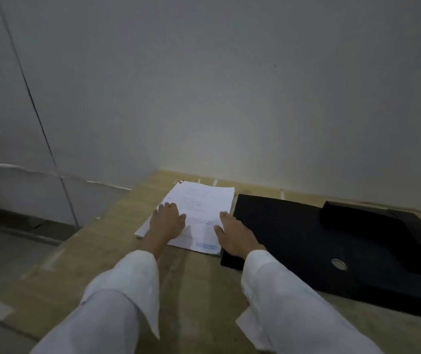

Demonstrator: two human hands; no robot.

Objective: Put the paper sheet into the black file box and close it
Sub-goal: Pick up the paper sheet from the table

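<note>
A white stack of paper sheets [201,203] with handwriting lies on a cardboard-covered surface, near the wall. My left hand [166,221] rests flat on the stack's left part, fingers spread. My right hand [232,236] lies at the stack's right edge, fingers apart, partly over the edge of the black file box [306,241]. The box lies flat to the right of the papers, with a round metal ring [339,264] on it and a raised flap [362,215] at its far side. Neither hand grips anything that I can see.
The brown cardboard surface [117,254] ends at the left, where a grey floor [5,251] drops away. A pale wall [229,98] stands right behind the papers and box. White sleeves cover both forearms.
</note>
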